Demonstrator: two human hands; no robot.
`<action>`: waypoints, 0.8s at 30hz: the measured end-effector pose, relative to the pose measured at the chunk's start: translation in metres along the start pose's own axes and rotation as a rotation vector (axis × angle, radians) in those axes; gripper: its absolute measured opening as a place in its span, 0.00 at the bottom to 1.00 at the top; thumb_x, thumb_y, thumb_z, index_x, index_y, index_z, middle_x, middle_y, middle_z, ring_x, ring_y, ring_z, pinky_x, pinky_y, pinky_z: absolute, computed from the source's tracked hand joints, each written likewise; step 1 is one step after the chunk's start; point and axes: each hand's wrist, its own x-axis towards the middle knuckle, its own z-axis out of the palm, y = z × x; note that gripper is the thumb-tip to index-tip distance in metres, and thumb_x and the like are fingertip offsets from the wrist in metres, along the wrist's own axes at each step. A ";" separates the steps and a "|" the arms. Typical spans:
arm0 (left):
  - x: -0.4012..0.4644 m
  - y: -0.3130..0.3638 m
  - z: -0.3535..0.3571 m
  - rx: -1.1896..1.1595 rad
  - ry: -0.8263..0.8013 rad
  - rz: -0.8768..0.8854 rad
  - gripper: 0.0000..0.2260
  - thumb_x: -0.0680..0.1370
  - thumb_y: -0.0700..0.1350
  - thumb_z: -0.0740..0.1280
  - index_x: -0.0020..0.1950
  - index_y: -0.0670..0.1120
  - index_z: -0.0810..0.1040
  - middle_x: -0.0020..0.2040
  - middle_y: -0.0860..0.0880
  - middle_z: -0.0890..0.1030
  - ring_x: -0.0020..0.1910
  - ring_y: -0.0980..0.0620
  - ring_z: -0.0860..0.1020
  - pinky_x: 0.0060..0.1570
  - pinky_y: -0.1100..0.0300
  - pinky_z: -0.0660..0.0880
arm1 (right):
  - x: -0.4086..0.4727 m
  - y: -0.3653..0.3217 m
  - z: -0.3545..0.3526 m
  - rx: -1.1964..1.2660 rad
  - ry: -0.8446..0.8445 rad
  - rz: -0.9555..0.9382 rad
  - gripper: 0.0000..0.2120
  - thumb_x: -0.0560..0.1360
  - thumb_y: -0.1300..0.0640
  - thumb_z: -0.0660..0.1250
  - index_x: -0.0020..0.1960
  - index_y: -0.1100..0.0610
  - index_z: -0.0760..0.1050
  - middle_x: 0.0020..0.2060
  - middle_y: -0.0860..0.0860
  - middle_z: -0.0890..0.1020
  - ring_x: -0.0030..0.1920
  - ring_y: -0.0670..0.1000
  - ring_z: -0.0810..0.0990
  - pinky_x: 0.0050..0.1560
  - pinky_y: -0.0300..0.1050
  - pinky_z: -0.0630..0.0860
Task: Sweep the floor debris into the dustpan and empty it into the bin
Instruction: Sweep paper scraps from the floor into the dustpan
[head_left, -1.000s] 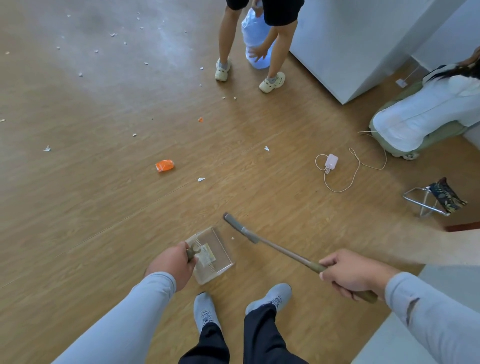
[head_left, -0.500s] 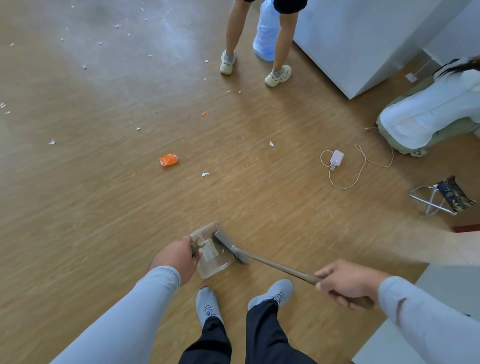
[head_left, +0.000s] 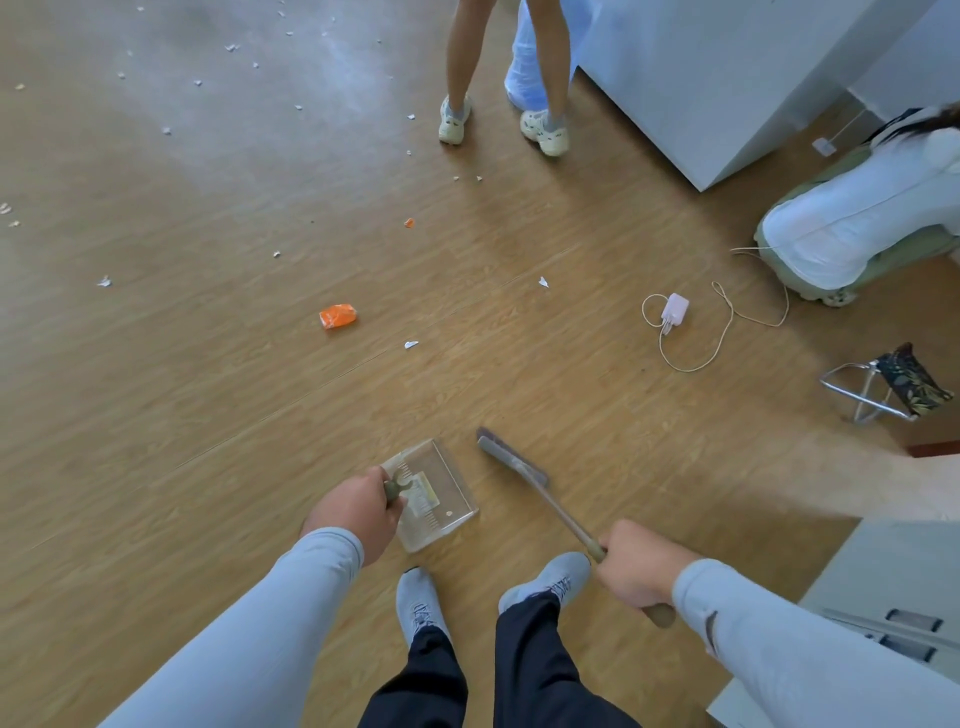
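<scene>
My left hand (head_left: 358, 512) clenches the dustpan (head_left: 434, 493) handle, keeping it low by my feet to catch scraps, while my right hand (head_left: 636, 569) grips the broom (head_left: 524, 475), its head at two o'clock of the pan, ready to sweep.

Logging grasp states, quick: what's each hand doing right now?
Left hand: grips the dustpan handle.
Right hand: grips the broom handle.
</scene>
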 end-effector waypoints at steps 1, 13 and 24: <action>0.000 0.000 0.000 -0.001 0.001 0.000 0.10 0.83 0.56 0.59 0.53 0.50 0.70 0.41 0.53 0.77 0.39 0.50 0.78 0.33 0.57 0.70 | -0.003 -0.002 0.000 0.003 -0.041 -0.014 0.16 0.75 0.60 0.60 0.59 0.57 0.80 0.31 0.53 0.80 0.29 0.54 0.76 0.35 0.44 0.74; -0.014 -0.020 0.002 -0.057 0.010 0.026 0.10 0.82 0.57 0.59 0.56 0.52 0.71 0.42 0.54 0.77 0.39 0.51 0.77 0.32 0.57 0.70 | -0.050 0.049 -0.043 0.416 -0.095 -0.006 0.18 0.81 0.60 0.67 0.70 0.52 0.73 0.30 0.54 0.77 0.24 0.47 0.71 0.24 0.40 0.68; -0.029 -0.065 -0.032 -0.339 0.139 -0.065 0.07 0.80 0.55 0.64 0.52 0.53 0.73 0.45 0.50 0.80 0.43 0.47 0.79 0.45 0.52 0.79 | -0.059 -0.021 -0.055 0.267 0.156 -0.114 0.11 0.81 0.58 0.64 0.63 0.50 0.74 0.34 0.55 0.79 0.30 0.51 0.75 0.33 0.45 0.74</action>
